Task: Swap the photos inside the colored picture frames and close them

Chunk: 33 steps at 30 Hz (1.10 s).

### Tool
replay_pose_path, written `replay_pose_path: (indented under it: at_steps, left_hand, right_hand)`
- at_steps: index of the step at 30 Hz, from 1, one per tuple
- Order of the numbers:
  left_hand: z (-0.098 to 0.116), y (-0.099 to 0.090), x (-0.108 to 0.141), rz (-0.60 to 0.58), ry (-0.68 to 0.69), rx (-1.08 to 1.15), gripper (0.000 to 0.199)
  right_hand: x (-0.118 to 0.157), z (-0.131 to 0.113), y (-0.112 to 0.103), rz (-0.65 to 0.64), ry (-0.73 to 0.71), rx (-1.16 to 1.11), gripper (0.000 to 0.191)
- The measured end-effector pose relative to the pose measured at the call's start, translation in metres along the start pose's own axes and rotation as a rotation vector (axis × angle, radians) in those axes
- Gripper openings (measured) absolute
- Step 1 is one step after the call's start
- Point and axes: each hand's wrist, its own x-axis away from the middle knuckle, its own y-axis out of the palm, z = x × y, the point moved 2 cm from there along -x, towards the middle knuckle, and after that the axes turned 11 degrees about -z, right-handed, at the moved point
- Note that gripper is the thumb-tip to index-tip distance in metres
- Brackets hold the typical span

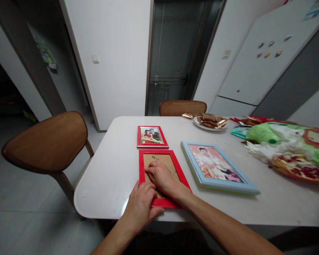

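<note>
left grip (143, 202): bare | right grip (161, 176): bare | forearms (211, 211): bare | clothing (175, 244): dark, details lost in shadow

The backing board (167, 160) looks matt (cardboard-like), the tabletop (108, 170) glossy

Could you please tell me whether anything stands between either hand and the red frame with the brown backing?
Nothing visible does: the left hand rests on the near left part of the red frame, and the right hand is on its brown backing. The blue frame lies to the right, not between.
</note>
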Motion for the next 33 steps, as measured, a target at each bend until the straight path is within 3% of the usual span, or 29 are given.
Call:
replay_pose_path:
  at_steps: [8,14,22,29,33]
  left_hand:
    - [-0.001,0.0,0.0,0.014,-0.036,0.035,0.026]
    - [0.0,0.0,0.002,0.027,-0.042,0.071,0.029]
    - [0.0,-0.001,0.001,0.022,-0.05,0.08,0.026]
    - [0.011,0.002,-0.004,0.043,-0.096,-0.021,0.036]
    - [0.01,0.002,-0.004,0.066,-0.073,-0.052,0.035]
  right_hand:
    - [-0.003,0.007,-0.002,0.036,0.02,-0.074,0.02]
    - [-0.025,0.044,-0.011,0.045,0.337,-0.055,0.02]
    - [-0.043,0.067,-0.006,0.055,0.525,-0.056,0.022]
    - [-0.04,0.061,-0.015,0.138,0.474,-0.145,0.021]
    - [-0.013,0.064,-0.035,0.221,0.389,-0.214,0.023]
